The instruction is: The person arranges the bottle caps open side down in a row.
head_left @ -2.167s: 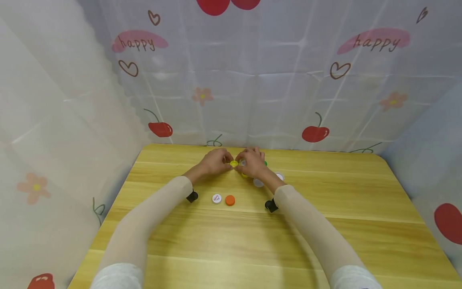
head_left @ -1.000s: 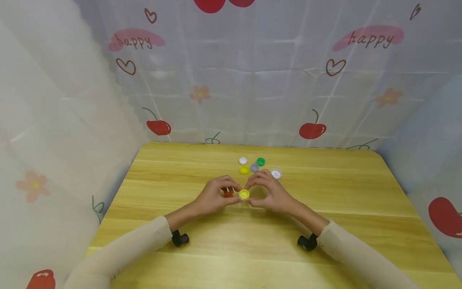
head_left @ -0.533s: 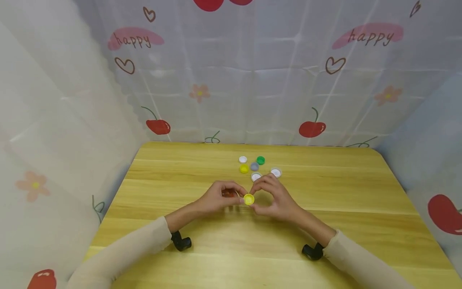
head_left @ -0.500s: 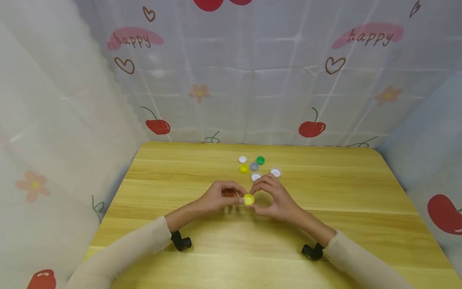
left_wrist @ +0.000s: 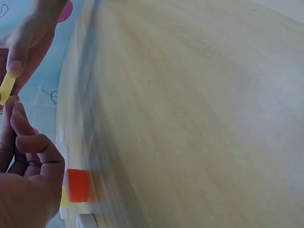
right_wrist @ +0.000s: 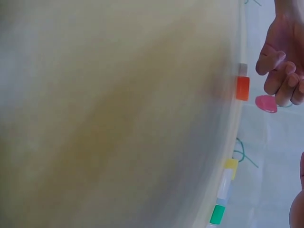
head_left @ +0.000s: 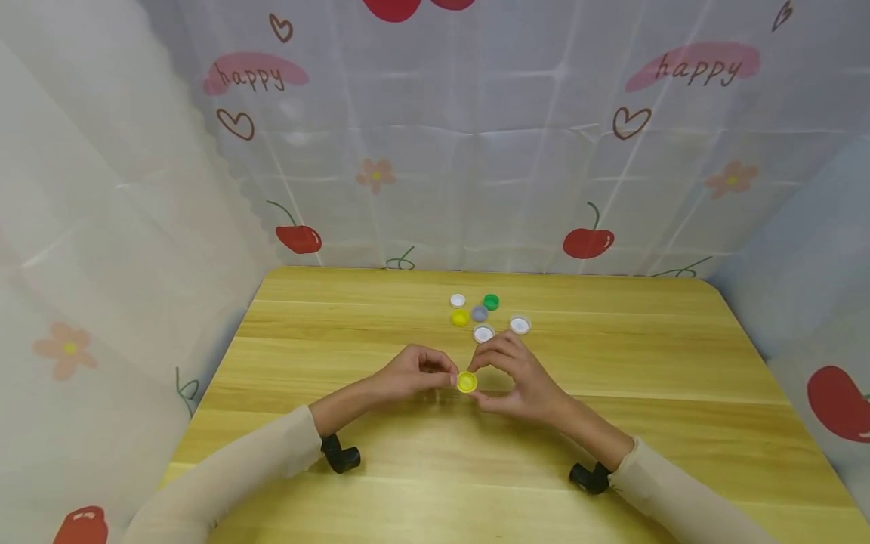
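A yellow bottle cap [head_left: 467, 381] is held up between both hands above the table, its hollow side facing the head camera. My right hand [head_left: 519, 378] pinches it from the right between thumb and index finger. At its left edge the thumb and index fingertip of my left hand [head_left: 408, 374] come together on it; the other fingers curl behind. In the left wrist view the yellow cap [left_wrist: 6, 89] is edge-on between the two hands. An orange bottle cap [left_wrist: 77, 185] and a white cap [left_wrist: 87, 221] lie near the left hand, hidden behind it in the head view.
Beyond the hands on the wooden table [head_left: 326, 302] lie a white cap [head_left: 458, 301], a green cap [head_left: 491, 302], another yellow cap [head_left: 460, 318], a grey cap [head_left: 479, 313] and two pale caps, the right one [head_left: 519, 325] standing farthest out. Patterned curtains [head_left: 469, 189] enclose the table.
Both hands have come back from the far caps toward me with the yellow cap. It has shifted slightly nearer in the last half second, and the left fingers have drawn closer together.
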Available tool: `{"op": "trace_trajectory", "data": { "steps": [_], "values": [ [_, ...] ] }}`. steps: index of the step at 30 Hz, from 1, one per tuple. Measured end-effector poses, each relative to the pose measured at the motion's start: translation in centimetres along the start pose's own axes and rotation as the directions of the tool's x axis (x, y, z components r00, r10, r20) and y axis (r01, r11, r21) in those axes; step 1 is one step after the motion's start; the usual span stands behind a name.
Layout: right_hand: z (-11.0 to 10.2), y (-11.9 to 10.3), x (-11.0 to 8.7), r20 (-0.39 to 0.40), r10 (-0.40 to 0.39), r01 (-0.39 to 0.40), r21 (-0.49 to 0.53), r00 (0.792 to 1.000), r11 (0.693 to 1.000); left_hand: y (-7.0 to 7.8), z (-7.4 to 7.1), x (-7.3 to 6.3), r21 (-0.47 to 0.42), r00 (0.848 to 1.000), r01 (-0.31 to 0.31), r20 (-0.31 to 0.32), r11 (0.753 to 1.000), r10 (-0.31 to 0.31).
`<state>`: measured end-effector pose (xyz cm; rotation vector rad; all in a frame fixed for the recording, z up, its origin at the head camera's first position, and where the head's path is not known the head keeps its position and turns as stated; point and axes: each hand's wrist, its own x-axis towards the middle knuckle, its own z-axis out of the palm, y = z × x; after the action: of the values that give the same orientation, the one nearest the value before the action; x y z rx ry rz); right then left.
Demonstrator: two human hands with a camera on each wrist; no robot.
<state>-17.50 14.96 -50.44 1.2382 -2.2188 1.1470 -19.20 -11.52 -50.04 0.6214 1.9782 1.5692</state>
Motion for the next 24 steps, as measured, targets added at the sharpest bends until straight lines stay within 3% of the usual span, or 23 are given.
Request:
{"op": "trace_trajectory", "data": {
  "steps": [11,17,21,23,24],
  "values": [
    [0.1,0.4,0.0,0.011,-0.044,0.044,-0.057,0.999,0.997,0.0,0.5,-0.3,0.040,0.997,-0.023,-0.073,0.999,0.026],
    [-0.1,0.2,0.5,0.012,0.044,-0.043,-0.082,0.999,0.996,0.5,-0.2,-0.3,0.145,0.985,-0.033,-0.162,0.989,0.057],
    [-0.3,0.2,0.9,0.046,0.209,-0.208,-0.018,0.977,0.978,0.9,-0.8,-0.5,0.306,0.960,-0.081,-0.230,0.948,0.157],
    [-0.5,0.1,1.2,0.114,0.323,-0.333,0.079,0.939,0.940,1.1,-1.0,-0.5,0.418,0.938,-0.120,-0.249,0.901,0.240],
    [-0.6,0.1,1.4,0.158,0.380,-0.401,0.139,0.911,0.905,1.2,-1.1,-0.5,0.475,0.924,-0.144,-0.249,0.868,0.289]
  ]
}}
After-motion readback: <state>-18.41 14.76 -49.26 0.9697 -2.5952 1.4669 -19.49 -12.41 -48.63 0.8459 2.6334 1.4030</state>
